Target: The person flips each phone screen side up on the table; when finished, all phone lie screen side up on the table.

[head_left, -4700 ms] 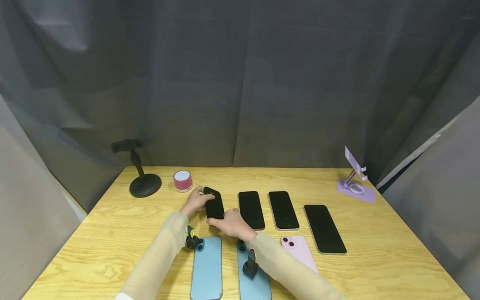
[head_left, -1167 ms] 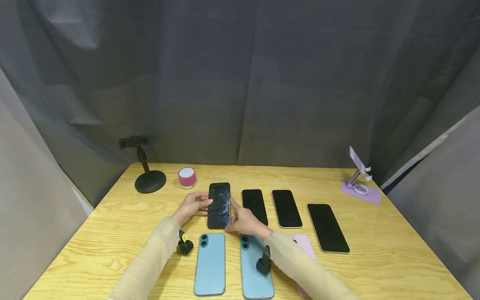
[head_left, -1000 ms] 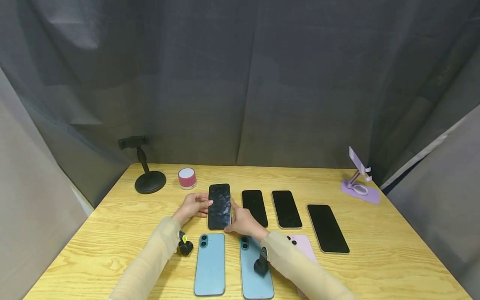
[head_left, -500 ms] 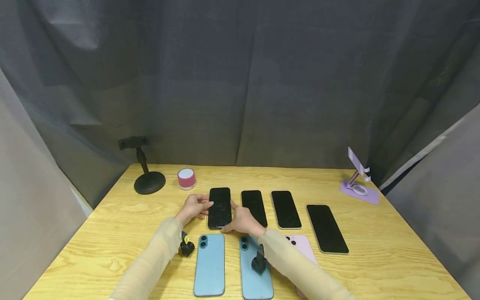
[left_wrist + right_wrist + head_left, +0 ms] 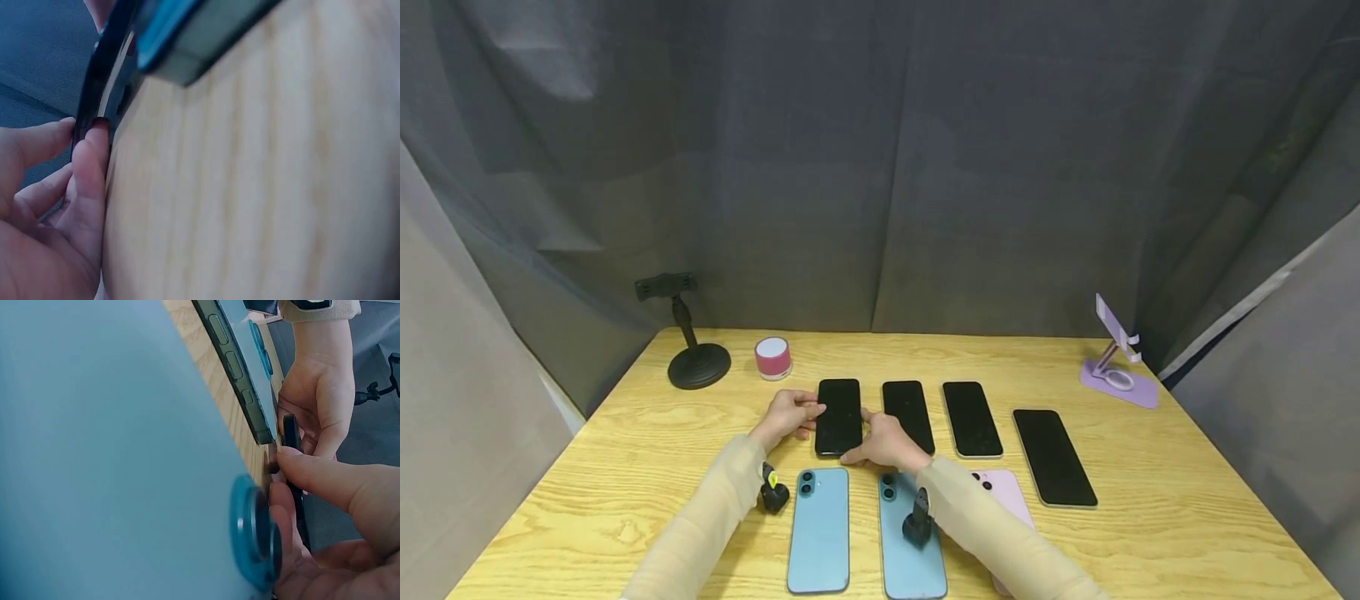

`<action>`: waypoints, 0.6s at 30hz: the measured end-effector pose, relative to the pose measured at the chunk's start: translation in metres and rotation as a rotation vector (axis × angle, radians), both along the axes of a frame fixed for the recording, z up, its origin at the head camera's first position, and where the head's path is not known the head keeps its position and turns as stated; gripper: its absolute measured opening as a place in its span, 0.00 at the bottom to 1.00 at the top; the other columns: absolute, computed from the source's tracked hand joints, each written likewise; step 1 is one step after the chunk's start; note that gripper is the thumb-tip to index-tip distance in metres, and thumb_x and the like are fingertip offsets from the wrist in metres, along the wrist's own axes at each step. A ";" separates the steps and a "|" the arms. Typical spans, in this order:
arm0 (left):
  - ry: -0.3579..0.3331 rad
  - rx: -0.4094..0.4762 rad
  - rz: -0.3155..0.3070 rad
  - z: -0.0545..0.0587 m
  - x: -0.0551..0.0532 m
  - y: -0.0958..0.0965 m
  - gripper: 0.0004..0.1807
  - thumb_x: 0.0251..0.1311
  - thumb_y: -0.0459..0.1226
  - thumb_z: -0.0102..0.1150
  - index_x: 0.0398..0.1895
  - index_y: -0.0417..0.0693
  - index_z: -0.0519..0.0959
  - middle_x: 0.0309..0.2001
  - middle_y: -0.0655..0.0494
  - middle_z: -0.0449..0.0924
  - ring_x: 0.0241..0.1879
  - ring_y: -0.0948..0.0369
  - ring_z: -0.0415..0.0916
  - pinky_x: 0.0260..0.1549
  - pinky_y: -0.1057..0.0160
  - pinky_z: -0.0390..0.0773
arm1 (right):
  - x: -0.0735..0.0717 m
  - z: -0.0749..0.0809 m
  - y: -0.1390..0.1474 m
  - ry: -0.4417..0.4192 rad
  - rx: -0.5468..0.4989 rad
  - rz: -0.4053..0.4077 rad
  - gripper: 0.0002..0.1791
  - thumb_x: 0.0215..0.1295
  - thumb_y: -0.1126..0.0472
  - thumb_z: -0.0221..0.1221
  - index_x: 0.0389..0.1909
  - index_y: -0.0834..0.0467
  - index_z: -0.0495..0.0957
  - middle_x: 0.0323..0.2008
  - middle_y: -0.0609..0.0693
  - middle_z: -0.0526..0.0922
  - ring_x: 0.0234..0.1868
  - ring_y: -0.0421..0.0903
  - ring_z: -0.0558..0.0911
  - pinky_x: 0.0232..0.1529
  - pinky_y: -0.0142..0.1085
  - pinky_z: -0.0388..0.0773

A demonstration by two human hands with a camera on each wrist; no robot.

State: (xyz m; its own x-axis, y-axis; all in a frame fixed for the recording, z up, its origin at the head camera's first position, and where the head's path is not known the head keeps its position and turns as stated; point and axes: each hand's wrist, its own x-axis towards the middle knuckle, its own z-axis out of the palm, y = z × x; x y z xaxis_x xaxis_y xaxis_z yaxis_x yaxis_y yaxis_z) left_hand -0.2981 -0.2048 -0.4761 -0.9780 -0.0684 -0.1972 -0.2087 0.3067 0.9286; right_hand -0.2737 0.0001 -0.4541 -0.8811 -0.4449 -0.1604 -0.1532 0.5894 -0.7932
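In the head view, a phone with a black screen lies low over the table, screen up, between both hands. My left hand pinches its left edge; the left wrist view has the thumb on one face and fingertips beneath, close to the wood. At the near right corner, my right hand holds it with thumb and fingers. Just nearer lie two blue phones, one left and one right, backs up, the right one partly under my right wrist. That blue back fills much of the right wrist view.
Right of the held phone lie three black-screened phones: one close by, a middle one, a far-right one. My right sleeve partly covers a pink phone. Behind stand a black stand, a pink cylinder and a purple stand.
Earlier the held phone was turned and tilted up, with streaky glare on its screen. It has since tipped down flatter toward the table; both hands stay on its edges.
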 end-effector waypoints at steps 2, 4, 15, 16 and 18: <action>0.003 -0.003 -0.007 -0.001 0.000 0.000 0.22 0.64 0.35 0.59 0.57 0.30 0.73 0.43 0.39 0.82 0.22 0.63 0.76 0.18 0.69 0.79 | 0.001 0.000 0.000 -0.002 -0.001 0.001 0.52 0.49 0.57 0.73 0.69 0.72 0.56 0.12 0.51 0.78 0.12 0.40 0.75 0.16 0.28 0.68; 0.004 0.003 -0.015 -0.002 0.000 -0.001 0.22 0.63 0.34 0.60 0.57 0.30 0.73 0.44 0.39 0.81 0.22 0.63 0.75 0.19 0.69 0.80 | 0.002 0.000 0.001 0.001 0.000 0.003 0.50 0.49 0.57 0.73 0.68 0.73 0.57 0.12 0.51 0.78 0.13 0.41 0.75 0.16 0.28 0.68; -0.041 0.047 -0.086 0.002 0.003 -0.006 0.27 0.64 0.33 0.58 0.64 0.29 0.67 0.53 0.34 0.77 0.26 0.63 0.78 0.28 0.68 0.84 | 0.001 0.000 -0.001 -0.014 0.022 -0.028 0.50 0.48 0.55 0.74 0.67 0.73 0.60 0.10 0.50 0.75 0.11 0.41 0.72 0.17 0.29 0.67; -0.046 0.048 -0.086 0.002 0.004 -0.006 0.27 0.64 0.33 0.58 0.64 0.30 0.67 0.53 0.35 0.77 0.26 0.63 0.78 0.28 0.68 0.84 | 0.001 0.000 -0.001 -0.016 0.022 -0.028 0.50 0.48 0.55 0.74 0.67 0.73 0.60 0.10 0.50 0.75 0.11 0.41 0.72 0.17 0.29 0.67; -0.046 0.040 -0.097 0.002 0.004 -0.008 0.27 0.64 0.34 0.58 0.64 0.30 0.67 0.51 0.35 0.79 0.25 0.64 0.78 0.28 0.68 0.84 | 0.001 0.000 -0.002 -0.019 0.024 -0.027 0.49 0.49 0.55 0.73 0.67 0.73 0.59 0.10 0.50 0.75 0.11 0.41 0.72 0.17 0.29 0.67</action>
